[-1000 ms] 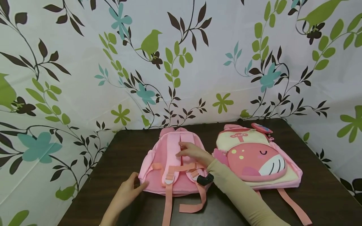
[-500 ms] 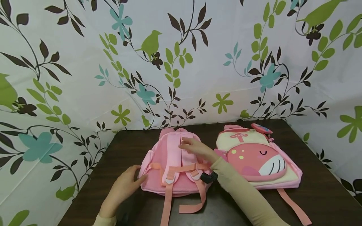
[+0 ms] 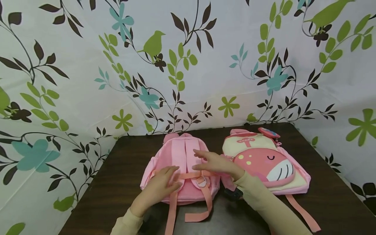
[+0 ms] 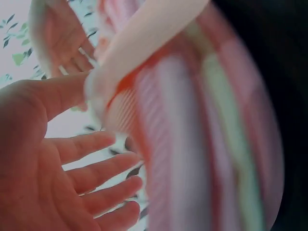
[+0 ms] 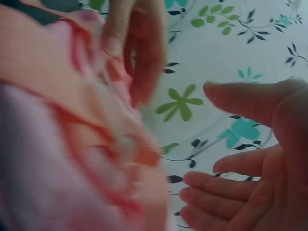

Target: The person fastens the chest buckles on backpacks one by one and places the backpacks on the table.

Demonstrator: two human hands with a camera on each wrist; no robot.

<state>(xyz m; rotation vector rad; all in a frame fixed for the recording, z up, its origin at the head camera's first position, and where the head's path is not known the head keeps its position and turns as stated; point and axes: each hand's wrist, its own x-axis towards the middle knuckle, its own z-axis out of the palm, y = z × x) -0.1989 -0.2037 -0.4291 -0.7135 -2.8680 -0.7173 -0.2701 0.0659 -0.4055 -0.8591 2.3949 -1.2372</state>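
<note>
While all fingers (image 4: pixel 113 195) stay apart, the left hand (image 3: pixel 156 188) has moved over the pink backpack (image 3: pixel 179 153).

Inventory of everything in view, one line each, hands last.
Rounded pink fabric backpack: 1, pink, mid-table, back facing up
Cream fabric backpack with coral whale-shaped pocket: 1, cream and pink, right of the pink one
Small rounded red pouch: 1, red with blue, at the cream backpack's top right
Flat salmon webbing strap ends: at least 3, salmon, two below the pink backpack, one below the cream
Wood-grain table: 1, dark brown, under both
Printed cloth: 1, white with green, blue, brown print, behind table
Small black device: 1, black, just right of the pink backpack
Fabric sleeves: 2, beige, both arms
Left hand: 1, bare, at the pink backpack's lower left
Right hand: 1, bare, at its right side
</note>
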